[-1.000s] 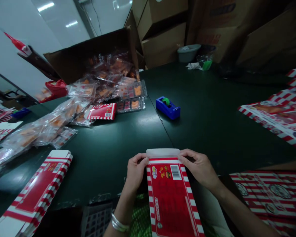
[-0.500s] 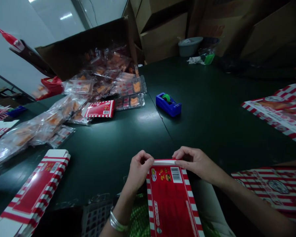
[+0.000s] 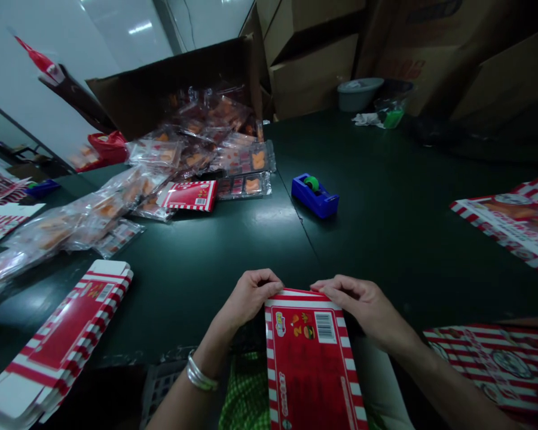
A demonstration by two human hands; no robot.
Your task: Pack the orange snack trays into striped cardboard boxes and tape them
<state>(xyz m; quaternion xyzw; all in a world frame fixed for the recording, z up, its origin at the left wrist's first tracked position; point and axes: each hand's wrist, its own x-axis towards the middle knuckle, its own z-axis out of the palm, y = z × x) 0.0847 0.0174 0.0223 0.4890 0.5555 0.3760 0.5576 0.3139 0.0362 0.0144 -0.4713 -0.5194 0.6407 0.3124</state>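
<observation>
A red cardboard box [image 3: 311, 370] with red-and-white striped edges and a barcode stands at the table's front edge, its lower part running out of view. My left hand [image 3: 255, 292] pinches the box's top edge at the left corner. At the right corner, the thumb and fingers of my right hand [image 3: 352, 298] close on the same top edge. Between the two hands a flap shows along the top as a narrow striped band. A silver bangle [image 3: 199, 373] circles my left wrist.
A blue tape dispenser [image 3: 314, 196] stands mid-table. Bagged toy food sets [image 3: 224, 149] spill from a large carton [image 3: 170, 65]. A stack of flattened boxes [image 3: 72, 328] lies at left. Striped printed cardboard [image 3: 511, 221] lies at right. A grey tub [image 3: 359, 94] is at the back.
The top flap has folded over, so a striped band now shows where a white inner edge was. Both hands keep hold at the corners. The view has shifted slightly.
</observation>
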